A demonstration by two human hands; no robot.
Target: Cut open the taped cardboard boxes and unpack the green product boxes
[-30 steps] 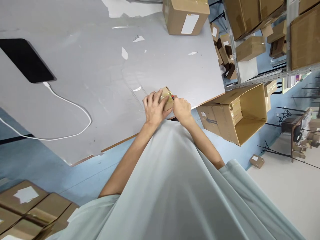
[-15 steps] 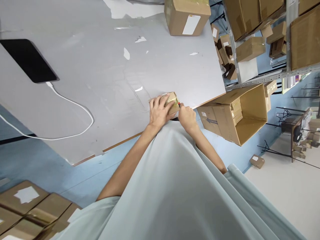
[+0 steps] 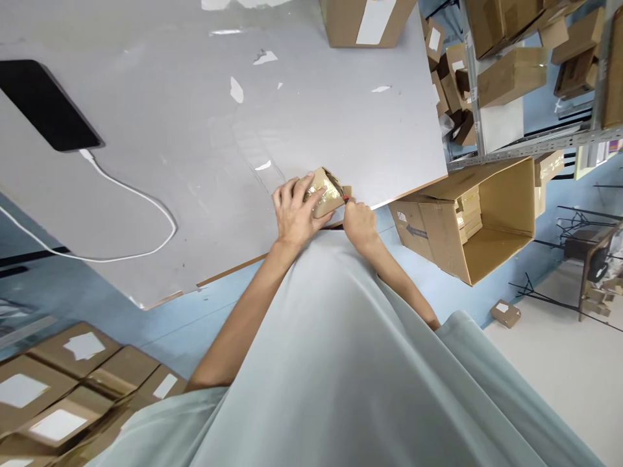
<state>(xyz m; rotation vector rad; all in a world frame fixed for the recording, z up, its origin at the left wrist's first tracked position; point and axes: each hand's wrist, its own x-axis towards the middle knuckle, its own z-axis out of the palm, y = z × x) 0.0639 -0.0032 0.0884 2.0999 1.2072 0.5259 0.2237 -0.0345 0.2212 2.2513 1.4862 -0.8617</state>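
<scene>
Box [image 3: 323,196] at the near edge of the tabletop [image 3: 195,149], a flap [image 3: 348,191] now jutting from its end, unlike half a second earlier, left hand [image 3: 294,211] gripping it, right hand [image 3: 360,222] closed around a red-tipped tool [image 3: 346,198]

A: What is the right hand [image 3: 360,222] gripping?
B: The fist is hiding nearly all of the tool [image 3: 346,198]; only a scrap of red is showing, too small for identifying.
A: And the small box [image 3: 325,190]?
B: The left hand [image 3: 293,211] is covering its left side, and its inside is escaping my view.
A: Where are the edges cutting?
B: The left one is slicing off the phone [image 3: 46,107] and the white cable [image 3: 174,228]; the top one is clipping the labelled box [image 3: 341,23].
A: Is the shirt [image 3: 341,363] blocking anything?
B: It is masking part of the table [image 3: 195,130] edge.
A: The carton's [image 3: 433,250] printing?
B: It is appearing too small for reading.
</scene>
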